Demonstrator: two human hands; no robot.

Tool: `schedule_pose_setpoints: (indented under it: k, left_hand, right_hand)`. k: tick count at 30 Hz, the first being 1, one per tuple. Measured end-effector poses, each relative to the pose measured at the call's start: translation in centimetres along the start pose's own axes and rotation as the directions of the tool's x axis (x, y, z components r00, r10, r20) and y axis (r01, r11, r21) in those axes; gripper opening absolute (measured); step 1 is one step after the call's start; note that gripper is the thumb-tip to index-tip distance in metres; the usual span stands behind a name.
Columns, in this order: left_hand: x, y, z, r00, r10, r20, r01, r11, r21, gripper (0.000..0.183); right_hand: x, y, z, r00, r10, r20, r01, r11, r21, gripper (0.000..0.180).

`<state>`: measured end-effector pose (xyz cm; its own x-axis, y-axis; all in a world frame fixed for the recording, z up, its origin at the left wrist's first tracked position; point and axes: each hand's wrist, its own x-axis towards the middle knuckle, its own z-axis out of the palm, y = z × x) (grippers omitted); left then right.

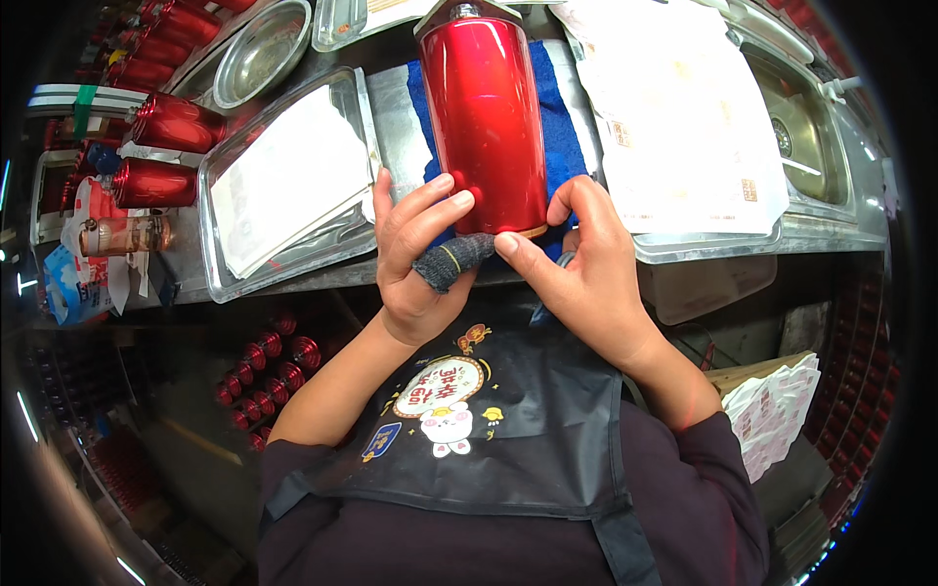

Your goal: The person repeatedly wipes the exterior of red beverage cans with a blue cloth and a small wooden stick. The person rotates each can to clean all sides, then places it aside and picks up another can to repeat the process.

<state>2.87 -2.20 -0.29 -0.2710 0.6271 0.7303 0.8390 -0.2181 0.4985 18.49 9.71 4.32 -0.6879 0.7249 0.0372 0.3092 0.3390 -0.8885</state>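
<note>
A glossy red bottle (484, 124) lies on its side on a blue cloth (560, 110), its neck away from me and its gold-rimmed base towards me. My left hand (410, 256) holds the base end, with the fingers along its left side. A dark grey knitted finger sleeve (454, 262) with a yellow band covers that thumb, which presses by the base rim. On the opposite side, my right hand (597, 271) grips the base edge between bent index finger and thumb. Its thumb tip meets the tip of the sleeve. Whatever lies under the thumbs is hidden.
Left of the bottle, a clear tray (211, 249) holds white sheets (293, 176); a metal bowl (264, 51) stands behind it. Large printed sheets (674, 124) lie to the right, beside a sink (813, 139). More red bottles (155, 183) lie at far left.
</note>
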Motion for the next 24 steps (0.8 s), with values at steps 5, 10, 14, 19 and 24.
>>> schedule_pose_setpoints:
  k: [5, 10, 14, 19, 24]
  left_hand:
    - [-0.1, -0.2, -0.2, 0.997, 0.069, 0.045, -0.074, 0.990, 0.121, 0.031]
    - [0.4, 0.1, -0.2, 0.991, 0.087, 0.099, -0.102, 0.982, 0.159, 0.024]
    - [0.6, 0.1, -0.2, 0.990, 0.089, 0.112, -0.107, 0.981, 0.164, 0.024]
    - [0.5, 0.2, -0.2, 0.987, 0.094, 0.131, -0.116, 0.979, 0.168, 0.025]
    - [0.4, 0.0, -0.4, 0.983, 0.103, 0.155, -0.131, 0.975, 0.179, 0.027]
  right_hand:
    - [0.1, 0.5, 0.0, 1.000, 0.008, 0.011, -0.008, 0.998, 0.061, 0.038]
    - [0.0, 0.2, -0.8, 0.990, 0.113, 0.082, -0.126, 0.978, 0.167, 0.027]
    - [0.0, 1.6, -1.3, 0.987, 0.102, 0.124, -0.134, 0.950, 0.283, 0.017]
    - [-0.1, 1.7, -1.0, 0.994, 0.072, 0.088, -0.095, 0.951, 0.295, 0.020]
    - [0.1, 1.2, -0.6, 0.999, -0.044, 0.017, 0.041, 0.987, 0.157, 0.027]
